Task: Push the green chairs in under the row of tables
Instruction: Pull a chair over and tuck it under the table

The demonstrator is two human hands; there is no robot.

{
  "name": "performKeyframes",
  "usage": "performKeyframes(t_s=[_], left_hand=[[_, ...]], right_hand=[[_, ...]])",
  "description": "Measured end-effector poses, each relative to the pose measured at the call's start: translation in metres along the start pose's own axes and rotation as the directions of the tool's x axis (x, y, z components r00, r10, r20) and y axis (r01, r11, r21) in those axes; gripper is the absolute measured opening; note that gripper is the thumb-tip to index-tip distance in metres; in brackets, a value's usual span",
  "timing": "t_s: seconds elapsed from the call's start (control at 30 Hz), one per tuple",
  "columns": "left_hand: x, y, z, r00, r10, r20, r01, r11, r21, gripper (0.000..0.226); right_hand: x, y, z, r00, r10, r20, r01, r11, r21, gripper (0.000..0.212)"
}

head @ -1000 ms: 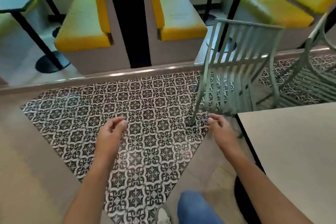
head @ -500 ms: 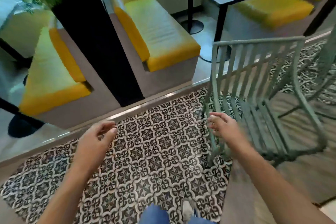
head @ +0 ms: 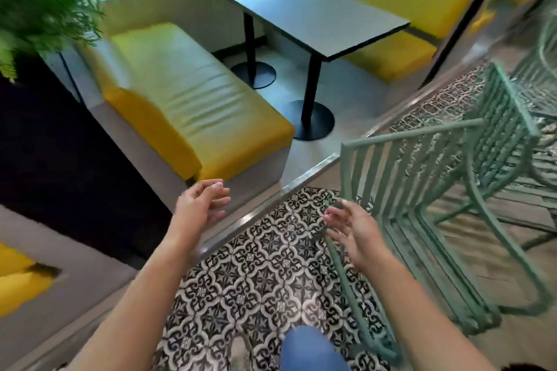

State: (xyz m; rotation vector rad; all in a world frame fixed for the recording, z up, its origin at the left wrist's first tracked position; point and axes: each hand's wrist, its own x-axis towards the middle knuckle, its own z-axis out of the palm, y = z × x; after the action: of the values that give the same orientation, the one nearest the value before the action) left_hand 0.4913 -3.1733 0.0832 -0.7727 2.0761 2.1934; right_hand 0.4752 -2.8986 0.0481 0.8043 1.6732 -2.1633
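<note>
Green chair, slatted metal, patterned tiles

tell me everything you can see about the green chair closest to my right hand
The nearest green chair is pale sage green and looks like painted metal, with a backrest of vertical slats under a straight top rail, a slatted seat and curved tubular arms and legs. It appears tilted, which may be camera lean, and stands where the patterned tile floor meets wood-look flooring. The right hand is open beside the backrest's near edge; motion blur hides whether it touches. Another green chair stands behind it.
</note>
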Motion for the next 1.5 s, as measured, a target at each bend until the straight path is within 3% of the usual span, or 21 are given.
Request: performKeyframes(t_s=[0.3, 0.47, 0.67, 0.83, 0.97, 1.13, 1.23, 1.33, 1.5], left_hand=[[0.21, 0.092, 0.133, 0.938, 0.011, 0.346, -0.092, 0.972, 0.217, 0.011], [0.3, 0.129, 0.241, 0.864, -0.006, 0.503, -0.195, 0.918, 0.346, 0.01], [0.367, 0.159, 0.387, 0.717, -0.066, 0.694, -0.317, 0.856, 0.408, 0.011], [0.378, 0.146, 0.514, 0.489, -0.207, 0.847, -0.423, 0.793, 0.438, 0.011], [0.385, 0.115, 0.603, 0.324, -0.34, 0.883, -0.501, 0.73, 0.465, 0.012], [0.396, 0.074, 0.687, 0.165, -0.514, 0.842, -0.584, 0.637, 0.503, 0.011], [0.395, 0.065, 0.721, 0.077, -0.575, 0.814, -0.648, 0.592, 0.48, 0.008], [0.385, 0.064, 0.744, 0.004, -0.612, 0.791, -0.703, 0.561, 0.438, 0.009], [0.366, 0.058, 0.77, -0.034, -0.602, 0.797, -0.789, 0.506, 0.348, 0.015]], right_hand=[[0.157, -0.097, 0.014, 0.953, -0.05, -0.298, 0.131, 0.957, 0.258, 0.016], [0.254, -0.144, -0.016, 0.885, 0.051, -0.463, 0.158, 0.902, 0.402, 0.017], [0.297, -0.192, -0.057, 0.748, 0.096, -0.657, 0.195, 0.914, 0.356, 0.015], [0.32, -0.203, -0.093, 0.638, 0.159, -0.753, 0.273, 0.868, 0.414, 0.035], [0.341, -0.202, -0.111, 0.551, 0.274, -0.788, 0.329, 0.797, 0.506, 0.044], [0.366, -0.206, -0.115, 0.382, 0.466, -0.798, 0.413, 0.686, 0.598, 0.026], [0.376, -0.21, -0.109, 0.32, 0.538, -0.78, 0.434, 0.649, 0.626, 0.032], [0.377, -0.218, -0.105, 0.274, 0.592, -0.758, 0.485, 0.596, 0.64, 0.024], [0.359, -0.216, -0.1, 0.256, 0.632, -0.731, 0.636, 0.459, 0.62, 0.037]])
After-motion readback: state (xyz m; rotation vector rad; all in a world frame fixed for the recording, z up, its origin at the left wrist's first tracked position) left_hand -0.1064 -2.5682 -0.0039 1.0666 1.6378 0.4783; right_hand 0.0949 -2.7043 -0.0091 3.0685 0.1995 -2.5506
